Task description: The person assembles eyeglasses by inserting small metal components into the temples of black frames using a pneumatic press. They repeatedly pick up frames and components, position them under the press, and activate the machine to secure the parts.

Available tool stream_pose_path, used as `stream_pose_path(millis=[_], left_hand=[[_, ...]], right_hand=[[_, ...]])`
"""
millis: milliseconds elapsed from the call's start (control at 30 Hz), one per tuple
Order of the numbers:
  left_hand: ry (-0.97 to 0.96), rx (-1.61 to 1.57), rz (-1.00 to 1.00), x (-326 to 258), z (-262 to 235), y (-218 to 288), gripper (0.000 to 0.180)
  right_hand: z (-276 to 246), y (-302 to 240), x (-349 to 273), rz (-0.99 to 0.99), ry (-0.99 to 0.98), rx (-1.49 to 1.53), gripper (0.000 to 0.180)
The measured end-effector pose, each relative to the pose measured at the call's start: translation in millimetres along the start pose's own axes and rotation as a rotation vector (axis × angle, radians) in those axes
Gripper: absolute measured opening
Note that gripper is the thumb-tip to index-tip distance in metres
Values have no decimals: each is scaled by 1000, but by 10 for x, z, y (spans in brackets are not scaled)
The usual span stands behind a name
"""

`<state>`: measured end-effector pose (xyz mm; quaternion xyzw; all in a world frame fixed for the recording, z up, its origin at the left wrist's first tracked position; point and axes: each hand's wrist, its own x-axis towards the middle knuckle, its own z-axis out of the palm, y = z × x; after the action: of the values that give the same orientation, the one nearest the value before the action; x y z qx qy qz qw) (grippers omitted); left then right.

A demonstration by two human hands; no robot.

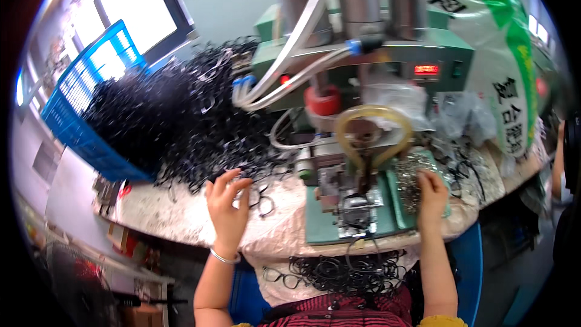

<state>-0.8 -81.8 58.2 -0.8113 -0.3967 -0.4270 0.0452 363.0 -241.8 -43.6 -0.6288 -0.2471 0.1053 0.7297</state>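
Observation:
My left hand (227,213), a bangle at its wrist, is over the cloth-covered table with fingers apart, holding nothing that I can see. Beside it lie loose black eyeglass frames (265,206), at the edge of a big heap of black frames (163,115). My right hand (432,198) reaches over a green tray (402,218) of small shiny metal parts (413,177). Its fingertips are pinched together at the parts; what they hold is too small to make out. Between my hands stands a green press machine (445,48) with a metal fixture (358,212) on its base.
A blue plastic crate (78,136) tips toward the heap at left. White air hoses (305,30) and a yellowish looped tube (405,122) hang at the press. More black frames (339,272) lie on cloth over my lap. A large white-and-green sack (484,42) stands at right.

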Motion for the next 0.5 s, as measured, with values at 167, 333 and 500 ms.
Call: stream_pose_path(millis=[167,333,500], left_hand=[[8,86,96,506,884,-312,4],[6,224,-234,376,1894,-1197,20],[-145,195,-186,-15,1699,-839,25]], right_hand=[[244,-243,-97,-93,-87,-35,12],[17,-277,-240,-146,-54,-271,14],[-691,-292,-508,-275,130,-511,14]])
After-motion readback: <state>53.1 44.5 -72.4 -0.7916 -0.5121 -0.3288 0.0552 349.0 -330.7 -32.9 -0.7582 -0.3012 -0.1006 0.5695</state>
